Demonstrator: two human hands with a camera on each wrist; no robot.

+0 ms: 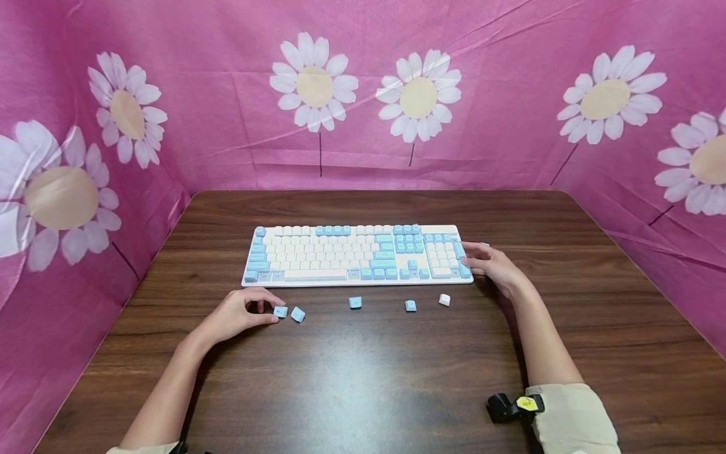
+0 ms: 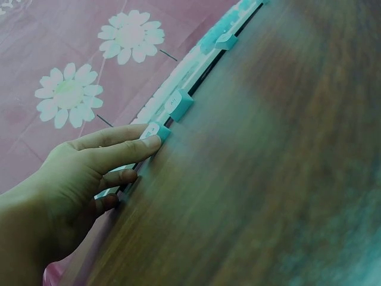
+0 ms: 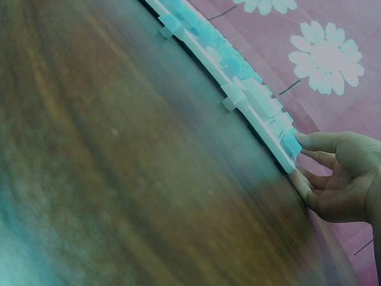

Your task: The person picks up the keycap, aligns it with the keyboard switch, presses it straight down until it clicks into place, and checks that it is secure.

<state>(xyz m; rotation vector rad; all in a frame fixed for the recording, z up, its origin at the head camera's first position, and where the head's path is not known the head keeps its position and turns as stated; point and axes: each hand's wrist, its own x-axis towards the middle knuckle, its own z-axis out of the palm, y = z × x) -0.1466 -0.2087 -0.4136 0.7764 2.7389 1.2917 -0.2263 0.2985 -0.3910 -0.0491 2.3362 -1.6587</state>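
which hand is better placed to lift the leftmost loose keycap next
The left hand, most likely: its fingers and thumb pinch the leftmost loose light-blue keycap, in front of the keyboard. The right hand is at the keyboard's right end, well away from that keycap.

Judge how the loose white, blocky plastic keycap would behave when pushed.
The white, blocky plastic keycap is probably light, being tiny beside the long white-and-blue keyboard. Its angular sides suggest it would slide rather than roll. The glossy-looking brown wood-grain tabletop may let it skid easily.
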